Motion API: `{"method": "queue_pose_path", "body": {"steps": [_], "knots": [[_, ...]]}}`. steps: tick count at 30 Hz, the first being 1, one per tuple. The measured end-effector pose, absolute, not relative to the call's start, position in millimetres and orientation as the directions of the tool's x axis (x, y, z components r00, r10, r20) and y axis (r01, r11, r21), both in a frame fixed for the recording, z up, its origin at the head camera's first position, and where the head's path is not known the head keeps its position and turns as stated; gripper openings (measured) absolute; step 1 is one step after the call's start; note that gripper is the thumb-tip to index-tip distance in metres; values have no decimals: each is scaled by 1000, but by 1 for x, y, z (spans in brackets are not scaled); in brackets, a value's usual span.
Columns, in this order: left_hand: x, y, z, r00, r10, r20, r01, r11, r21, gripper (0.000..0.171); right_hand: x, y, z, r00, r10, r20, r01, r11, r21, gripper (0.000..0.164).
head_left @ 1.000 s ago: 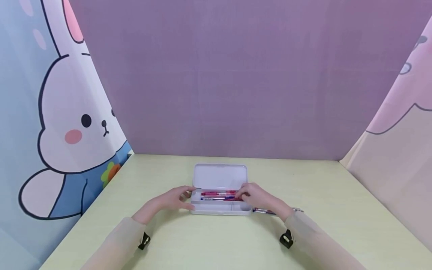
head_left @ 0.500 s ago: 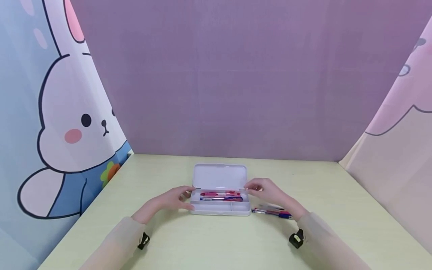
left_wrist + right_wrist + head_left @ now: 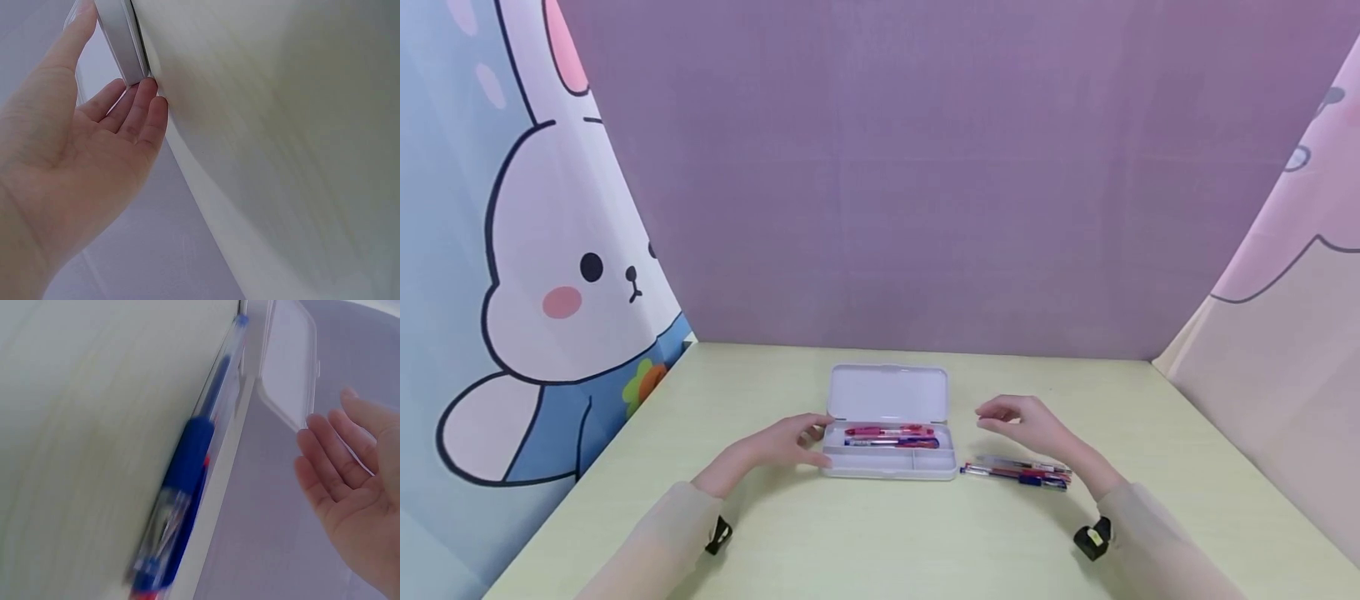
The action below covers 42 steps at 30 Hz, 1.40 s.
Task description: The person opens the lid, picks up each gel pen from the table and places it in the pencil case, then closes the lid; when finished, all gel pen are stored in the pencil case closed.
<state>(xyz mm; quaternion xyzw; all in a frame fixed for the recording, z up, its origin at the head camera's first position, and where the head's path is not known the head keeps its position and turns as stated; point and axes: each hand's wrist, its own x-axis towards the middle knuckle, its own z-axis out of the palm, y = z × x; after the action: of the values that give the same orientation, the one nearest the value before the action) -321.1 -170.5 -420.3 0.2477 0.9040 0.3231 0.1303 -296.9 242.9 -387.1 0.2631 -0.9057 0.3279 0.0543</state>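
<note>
Several pens (image 3: 1032, 480) are lying beside the pencil case (image 3: 880, 460), seemingly for easy reach; the left hand (image 3: 786, 440) is gripping the case's left end between thumb and fingers, probably steadying it; the right hand (image 3: 1028, 423) is hovering empty, fingers loosely bent.
</note>
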Motion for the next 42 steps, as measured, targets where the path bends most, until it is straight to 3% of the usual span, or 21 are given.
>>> {"method": "queue_pose_path", "body": {"steps": [24, 31, 42], "knots": [[-322, -172, -420, -834, 548, -61, 384, 657, 649, 74, -277, 308, -395, -850, -456, 264, -526, 693, -493, 21], [-322, -172, -421, -826, 561, -53, 397, 645, 653, 74, -273, 318, -399, -866, -474, 162, -477, 681, -556, 22], [-321, -171, -419, -836, 546, -64, 381, 660, 648, 74, -271, 325, -407, -876, -477, 68, -440, 735, -516, 16]]}}
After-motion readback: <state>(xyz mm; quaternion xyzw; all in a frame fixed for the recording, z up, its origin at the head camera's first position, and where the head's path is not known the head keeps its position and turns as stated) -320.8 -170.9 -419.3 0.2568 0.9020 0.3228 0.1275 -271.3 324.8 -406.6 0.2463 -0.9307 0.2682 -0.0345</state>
